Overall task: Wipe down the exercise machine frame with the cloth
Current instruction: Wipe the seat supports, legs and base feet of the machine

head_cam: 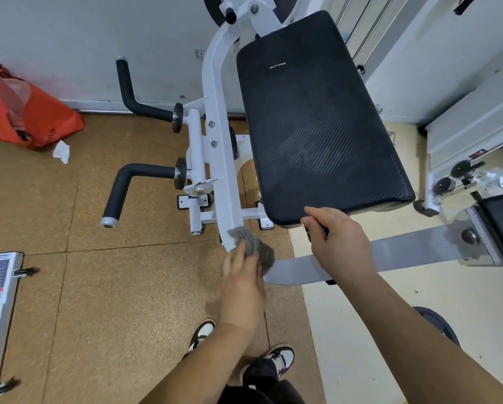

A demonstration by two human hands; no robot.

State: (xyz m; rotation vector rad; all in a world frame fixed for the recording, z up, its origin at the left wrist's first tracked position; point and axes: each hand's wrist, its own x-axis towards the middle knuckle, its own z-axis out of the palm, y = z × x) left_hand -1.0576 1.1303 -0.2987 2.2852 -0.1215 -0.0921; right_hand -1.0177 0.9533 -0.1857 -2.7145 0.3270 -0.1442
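Nearest, the left hand (pixel 243 275) grips the grey cloth (pixel 256 249), bunched and pressed to the near, lower end of the white frame (pixel 221 158). Just beside it, the right hand (pixel 337 243) curls round the near edge of the black pad (pixel 317 121), seemingly as a brace. The wiping looks to be at the bar's end; next, the cloth should probably run up the bar toward the bolts and the handles (pixel 145 173).

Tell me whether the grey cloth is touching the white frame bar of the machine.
Touching. The head view shows the left hand holding the grey cloth against the lower end of the white frame bar, with no gap between them.
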